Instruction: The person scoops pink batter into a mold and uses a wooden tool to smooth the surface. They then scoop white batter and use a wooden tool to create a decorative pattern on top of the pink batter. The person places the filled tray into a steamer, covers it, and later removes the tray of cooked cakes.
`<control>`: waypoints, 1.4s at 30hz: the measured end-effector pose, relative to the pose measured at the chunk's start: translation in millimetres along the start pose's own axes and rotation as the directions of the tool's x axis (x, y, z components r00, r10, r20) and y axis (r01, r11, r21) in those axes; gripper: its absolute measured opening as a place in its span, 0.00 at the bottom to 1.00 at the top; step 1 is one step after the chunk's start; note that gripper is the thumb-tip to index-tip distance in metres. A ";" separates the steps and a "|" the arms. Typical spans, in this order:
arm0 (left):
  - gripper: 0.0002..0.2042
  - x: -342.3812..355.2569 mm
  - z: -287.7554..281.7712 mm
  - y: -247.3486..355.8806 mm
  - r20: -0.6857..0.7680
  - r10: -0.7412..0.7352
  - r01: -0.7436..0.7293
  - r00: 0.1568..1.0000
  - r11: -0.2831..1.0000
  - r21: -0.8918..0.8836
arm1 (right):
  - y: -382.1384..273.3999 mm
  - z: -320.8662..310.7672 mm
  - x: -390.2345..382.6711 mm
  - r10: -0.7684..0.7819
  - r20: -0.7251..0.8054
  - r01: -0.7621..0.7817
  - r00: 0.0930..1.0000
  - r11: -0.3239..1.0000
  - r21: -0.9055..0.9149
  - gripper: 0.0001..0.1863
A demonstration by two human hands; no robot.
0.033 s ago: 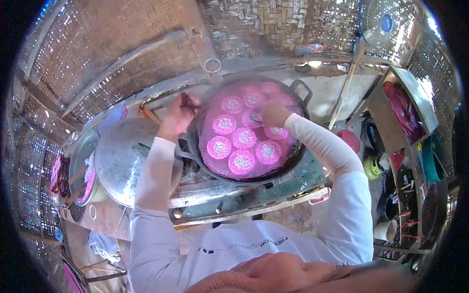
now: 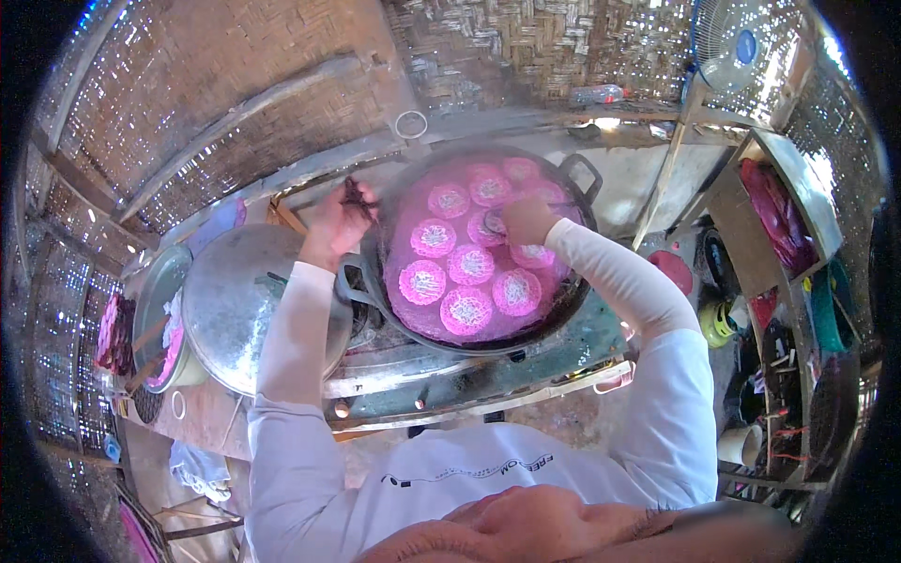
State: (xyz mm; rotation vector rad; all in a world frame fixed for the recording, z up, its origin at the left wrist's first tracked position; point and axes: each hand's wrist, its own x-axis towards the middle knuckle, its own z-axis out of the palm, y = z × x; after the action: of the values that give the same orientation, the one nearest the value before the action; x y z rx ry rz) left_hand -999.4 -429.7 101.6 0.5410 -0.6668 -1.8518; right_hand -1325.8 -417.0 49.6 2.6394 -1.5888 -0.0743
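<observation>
A wide dark pan holds pink, steaming liquid or batter, with several round pink cakes with whitish lacy middles in it. My right hand is closed over the pan's right half, above the cakes. A small greyish tool, its kind unclear, shows at my fingers. My left hand is raised beside the pan's left rim, above its loop handle. Its fingers are closed on a dark, crumpled cloth-like thing. Steam blurs the far cakes.
A large domed metal lid lies left of the pan, partly behind my left forearm. Farther left stands a green basin with pink and white stuff. A wooden shelf with red bundles stands at right. A fan hangs top right.
My left hand has turned and shifted slightly, showing more of the dark thing. The right hand stays nearly still over the pan.
</observation>
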 end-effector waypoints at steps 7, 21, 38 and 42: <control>0.06 -23.5 -13.6 66.1 0.086 -0.180 0.156 0.980 0.961 0.229 | 5.7 -8.1 -6.7 0.042 -0.051 -0.030 0.998 0.978 0.206 0.10; 0.12 -75.8 -16.3 97.6 -0.161 -0.086 0.182 0.983 0.482 0.857 | 148.7 -102.9 -123.2 0.620 -0.107 0.135 0.777 0.002 0.991 0.15; 0.26 -48.3 54.8 55.9 0.011 0.102 -0.102 0.995 0.970 0.222 | 116.8 -184.1 -80.4 0.510 -0.325 0.162 0.796 0.337 0.927 0.20; 0.18 -58.6 67.2 59.9 -0.061 0.204 -0.173 0.977 0.927 0.334 | 103.8 -193.6 -80.7 0.552 -0.322 0.102 0.769 0.391 0.915 0.17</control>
State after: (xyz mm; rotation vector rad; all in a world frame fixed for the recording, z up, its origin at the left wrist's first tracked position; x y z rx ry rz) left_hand -981.0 -379.7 194.9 0.7483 -0.9368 -1.5328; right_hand -1441.0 -389.0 251.4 2.3474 -2.0215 2.0054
